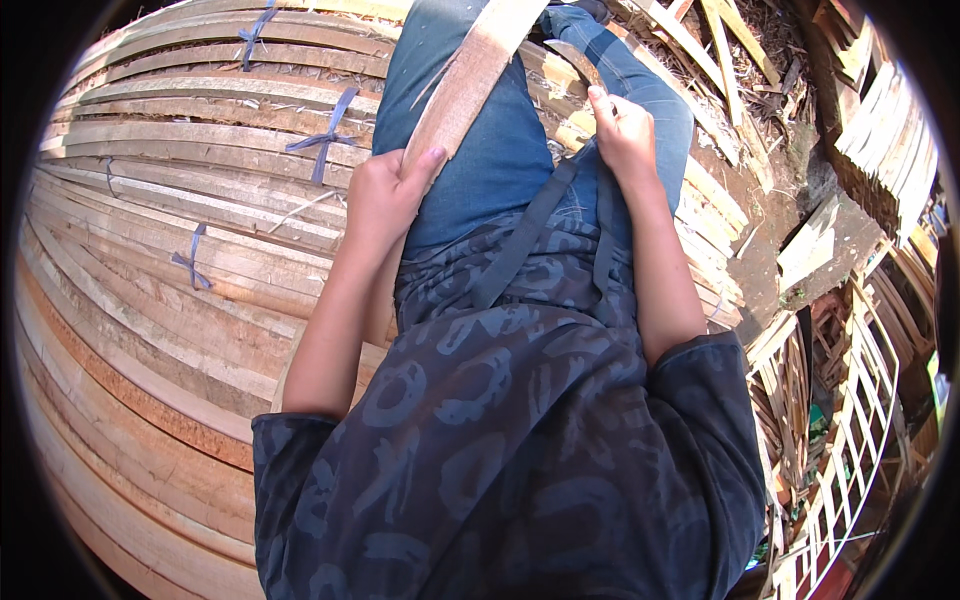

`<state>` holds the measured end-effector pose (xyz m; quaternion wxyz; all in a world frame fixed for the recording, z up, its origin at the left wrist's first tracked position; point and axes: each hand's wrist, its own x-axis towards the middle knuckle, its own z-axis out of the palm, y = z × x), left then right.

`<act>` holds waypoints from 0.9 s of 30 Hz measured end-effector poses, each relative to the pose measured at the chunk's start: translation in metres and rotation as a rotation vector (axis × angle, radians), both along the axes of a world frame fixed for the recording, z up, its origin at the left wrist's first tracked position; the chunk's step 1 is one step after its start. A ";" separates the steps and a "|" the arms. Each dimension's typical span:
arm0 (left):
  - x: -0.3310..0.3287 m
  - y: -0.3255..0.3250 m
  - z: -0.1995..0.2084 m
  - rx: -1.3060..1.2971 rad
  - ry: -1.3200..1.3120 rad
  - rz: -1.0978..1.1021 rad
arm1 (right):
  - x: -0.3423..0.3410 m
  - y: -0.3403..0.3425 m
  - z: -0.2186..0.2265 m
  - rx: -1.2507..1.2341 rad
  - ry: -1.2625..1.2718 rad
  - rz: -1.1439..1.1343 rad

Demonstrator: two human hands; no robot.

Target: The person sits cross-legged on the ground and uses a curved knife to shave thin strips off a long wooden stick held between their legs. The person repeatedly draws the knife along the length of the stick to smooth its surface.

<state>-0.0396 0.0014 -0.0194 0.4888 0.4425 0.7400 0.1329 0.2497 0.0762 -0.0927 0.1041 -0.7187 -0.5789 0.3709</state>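
A long, flat wooden slat (466, 92) slants up and away across my left thigh, with a thin splinter standing off its left edge. My left hand (383, 197) is closed around its near part, thumb on the top face. In my right hand (627, 138), over my right thigh, is a curved knife (575, 62), its handle mostly hidden by my fingers. The blade points away and to the left, apart from the slat. A dark strap (525, 235) hangs from my waist below the right hand.
Bundles of long wooden slats (190, 140), tied with blue strips (322, 135), spread along the left. Right of my legs lie offcuts and scraps (735, 70) on soil. A pale wooden lattice (845, 450) and more stacked strips (890, 130) stand farther right.
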 end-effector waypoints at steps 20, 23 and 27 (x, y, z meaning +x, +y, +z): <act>0.003 0.014 -0.013 0.004 -0.213 0.019 | -0.040 0.006 -0.022 0.486 -0.218 0.447; 0.003 0.016 -0.008 -0.020 -0.224 0.026 | -0.040 0.015 -0.025 0.545 -0.190 0.452; 0.002 0.017 -0.012 -0.016 -0.200 0.010 | -0.039 0.021 -0.026 0.476 -0.265 0.469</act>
